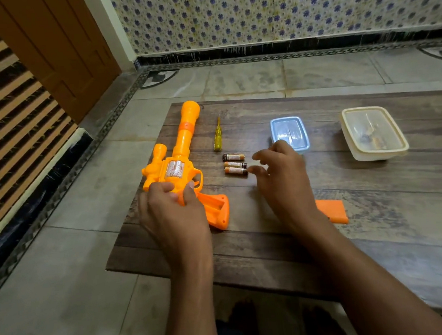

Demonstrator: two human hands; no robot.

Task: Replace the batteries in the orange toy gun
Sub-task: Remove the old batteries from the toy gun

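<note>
My left hand [174,211] grips toy gun [179,165] | barrel points away | right hand [282,178], fingers loose, beside batteries [235,164]

So there's a wooden board [274,242] sitting on the tiled floor [63,274]. On it: orange toy gun [178,155] at left, screwdriver [217,135], three batteries [235,164] mid-frame, orange cover [333,211], plus two plastic containers [289,133] upper right.
</note>
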